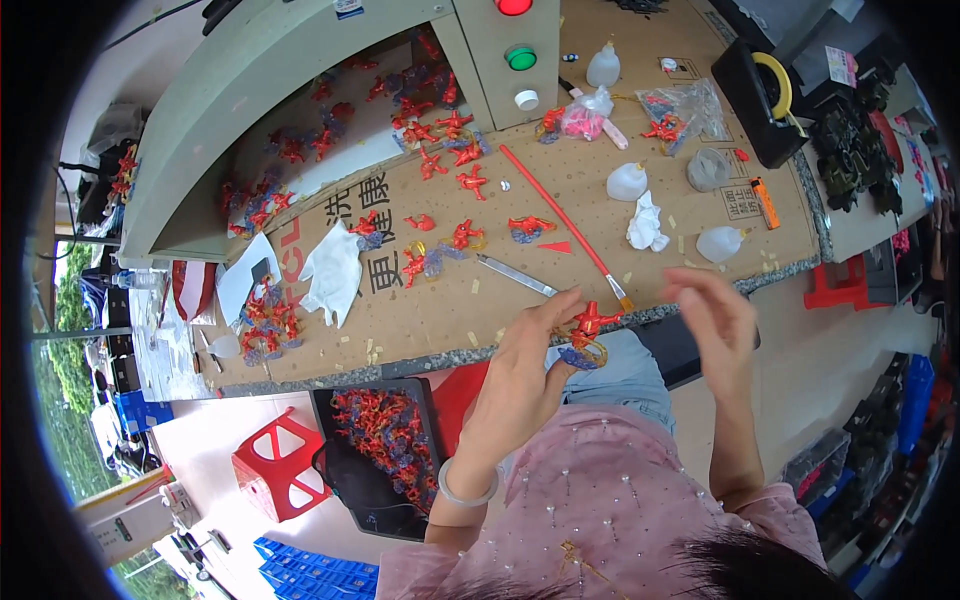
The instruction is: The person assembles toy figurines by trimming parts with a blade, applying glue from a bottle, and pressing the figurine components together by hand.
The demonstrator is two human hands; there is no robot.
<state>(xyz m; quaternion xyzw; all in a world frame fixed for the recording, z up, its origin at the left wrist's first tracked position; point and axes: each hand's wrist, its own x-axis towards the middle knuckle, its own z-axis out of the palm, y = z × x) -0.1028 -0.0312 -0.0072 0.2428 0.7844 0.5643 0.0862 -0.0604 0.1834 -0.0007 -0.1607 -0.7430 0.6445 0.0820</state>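
Note:
Between the thumb and fingers of my left hand [518, 375] is a small red figurine [594, 319] with a purple-blue base and a yellow ring, held over my lap at the table's front edge. Apart from it on the right, my right hand [722, 325] is raised, fingers loosely bent and spread, with nothing visible in it. A red-handled paintbrush [562, 220] lies on the cardboard, its bristles close to the figurine. The silver craft knife [515, 274] rests just beyond my left fingers. Similar figurines, such as one red figurine [530, 229], lie farther back.
A grey arched machine [200, 105] with figurines inside stands back left. White squeeze bottles [626, 182], a crumpled tissue [647, 222] and an orange cutter [765, 203] lie right. Below left are a black bin [438, 440] full of figurines and a red stool [270, 470].

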